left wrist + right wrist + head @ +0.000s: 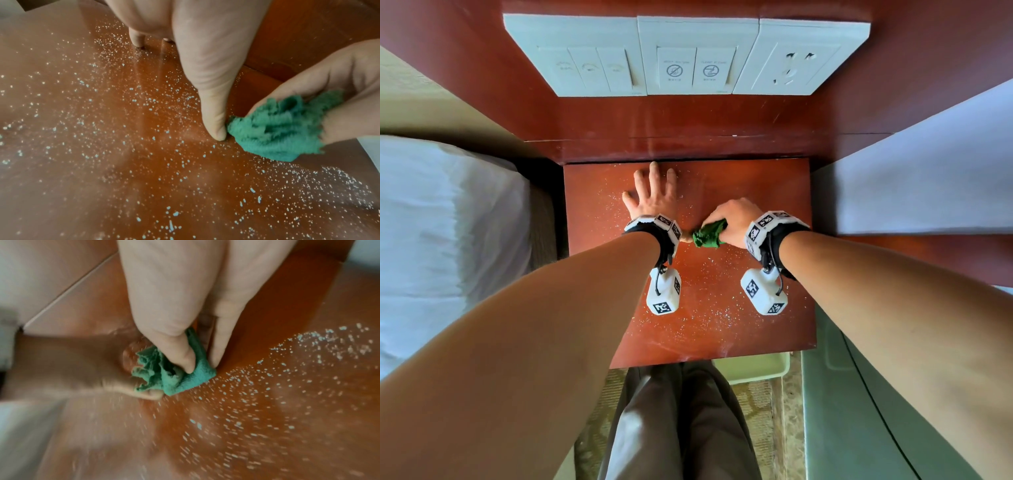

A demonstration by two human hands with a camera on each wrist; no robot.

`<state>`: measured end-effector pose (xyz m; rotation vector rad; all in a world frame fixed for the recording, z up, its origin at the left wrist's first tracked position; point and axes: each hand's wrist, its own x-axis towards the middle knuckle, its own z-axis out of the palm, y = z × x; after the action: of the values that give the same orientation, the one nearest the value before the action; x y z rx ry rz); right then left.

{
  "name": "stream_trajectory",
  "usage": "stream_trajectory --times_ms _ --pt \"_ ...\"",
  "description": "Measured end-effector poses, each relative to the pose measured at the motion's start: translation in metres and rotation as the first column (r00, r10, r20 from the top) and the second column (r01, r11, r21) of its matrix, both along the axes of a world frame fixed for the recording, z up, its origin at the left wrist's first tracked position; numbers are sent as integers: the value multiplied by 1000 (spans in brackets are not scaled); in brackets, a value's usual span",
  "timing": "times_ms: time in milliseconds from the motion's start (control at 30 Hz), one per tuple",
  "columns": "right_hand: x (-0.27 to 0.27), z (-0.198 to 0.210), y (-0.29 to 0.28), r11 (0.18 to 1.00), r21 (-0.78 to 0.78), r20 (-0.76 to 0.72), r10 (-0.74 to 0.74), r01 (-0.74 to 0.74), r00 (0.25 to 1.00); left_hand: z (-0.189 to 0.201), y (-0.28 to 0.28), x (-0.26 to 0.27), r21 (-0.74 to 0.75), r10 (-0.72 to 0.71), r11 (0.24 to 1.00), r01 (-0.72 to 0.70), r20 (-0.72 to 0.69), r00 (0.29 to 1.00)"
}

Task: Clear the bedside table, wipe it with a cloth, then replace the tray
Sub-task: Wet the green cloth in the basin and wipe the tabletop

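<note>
The right hand (734, 219) pinches a bunched green cloth (709, 233) at mid-frame on the speckled counter (756, 329). The left hand (654, 197) lies spread flat above-left. The cloth looks soft, light and limp; best gripped in a wad.

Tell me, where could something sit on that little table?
The near half of the bedside table, behind both wrists, is bare apart from white specks. Further back, the left hand and the right hand gripping the green cloth crowd it.
</note>
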<state>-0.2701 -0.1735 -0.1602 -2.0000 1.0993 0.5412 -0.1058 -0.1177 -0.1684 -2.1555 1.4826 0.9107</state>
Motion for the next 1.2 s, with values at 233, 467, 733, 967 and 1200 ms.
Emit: stream_trajectory --times_ms 233,467,733,967,1200 --pt "3 11 -24 723 -214 152 -639 656 754 9 12 35 -36 -47 998 48 4 999" --pt "13 -2 -26 562 -360 113 -766 745 633 2 36 66 -41 -78 996 80 41 996" --pt "43 -8 -20 673 -373 157 -633 639 758 1 39 67 4 -98 995 98 16 995" --pt "41 -9 -10 891 -343 181 -247 297 952 2 37 67 24 -99 995 98 27 995" --pt "22 -1 25 977 -206 39 69 -59 997 0 37 67 17 -101 995 101 43 994"
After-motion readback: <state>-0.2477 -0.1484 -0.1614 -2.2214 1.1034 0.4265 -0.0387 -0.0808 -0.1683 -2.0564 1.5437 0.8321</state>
